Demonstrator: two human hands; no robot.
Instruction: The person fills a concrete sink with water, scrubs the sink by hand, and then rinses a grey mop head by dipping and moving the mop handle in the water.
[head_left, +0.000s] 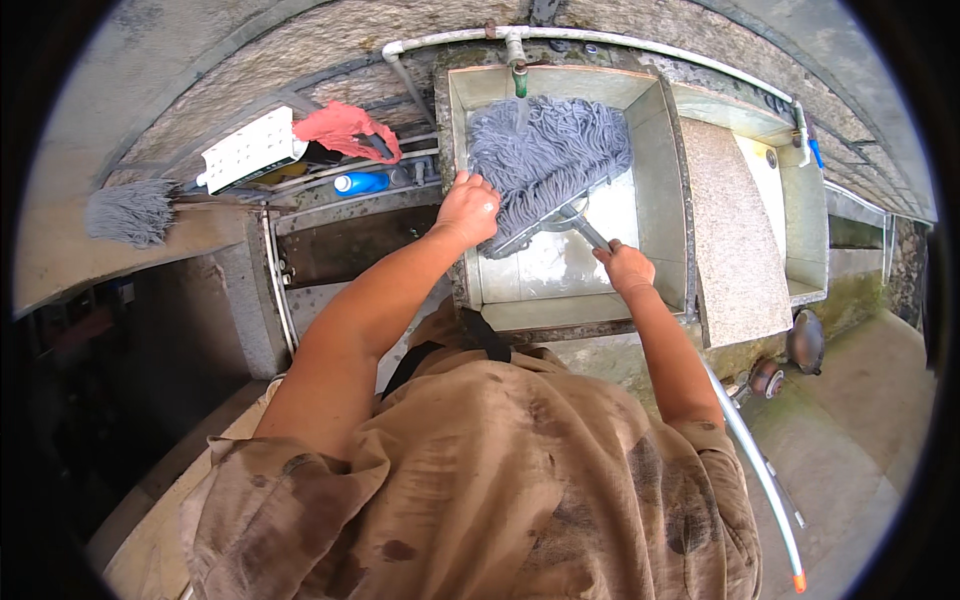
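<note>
A wide mop head of grey-blue strands (551, 142) lies wet in a tiled sink basin (656, 172). Water runs onto it from a tap with a green body (520, 79). My right hand (626, 264) grips the short grey handle socket (589, 229) of the mop frame. At the basin's left side my left hand (474, 206) is curled at the edge of the strands; its fingertips are partly hidden, so whether it pinches strands cannot be told.
To the right, a stone slab (731, 232) lies across a second basin. A blue bottle (362, 182), a red plastic bag (349, 129), a white perforated container (251, 150) and another grey mop head (131, 214) are at the left. A long pale pole (761, 472) leans at lower right.
</note>
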